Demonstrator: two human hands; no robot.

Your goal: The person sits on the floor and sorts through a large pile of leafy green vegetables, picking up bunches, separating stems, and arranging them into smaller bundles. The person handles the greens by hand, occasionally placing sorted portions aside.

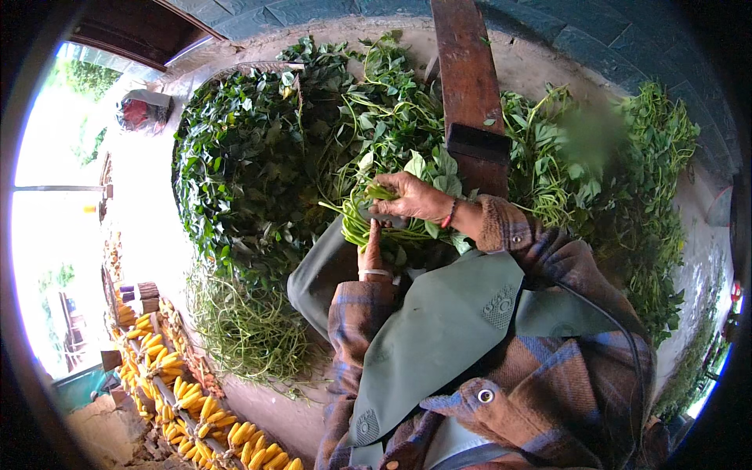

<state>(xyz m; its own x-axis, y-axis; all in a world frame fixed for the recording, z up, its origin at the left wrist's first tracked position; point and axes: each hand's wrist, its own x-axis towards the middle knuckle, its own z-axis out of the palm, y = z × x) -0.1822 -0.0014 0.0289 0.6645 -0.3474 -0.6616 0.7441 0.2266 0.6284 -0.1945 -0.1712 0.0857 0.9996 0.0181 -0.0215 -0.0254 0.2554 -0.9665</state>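
In front of my lap, my left hand (372, 249), with a white band at the wrist, is around a bundle of long green stems (354, 220). One of its digits lies across the stems; the rest of the hand is mostly hidden. Just above it, my right hand (408, 197), wearing a red bracelet, pinches a small bunch of short green stem pieces (380, 192). Broad green leaves (440, 173) show beyond my right hand. A grey-green apron (440, 311) covers my lap.
A large heap of leafy vines (252, 153) lies at left, with bare stems (252, 329) below it. More vines (640, 176) lie at right. A wooden bench (467, 70) carries a dark phone-like object (479, 143). Yellow corn cobs (188, 399) hang at lower left.
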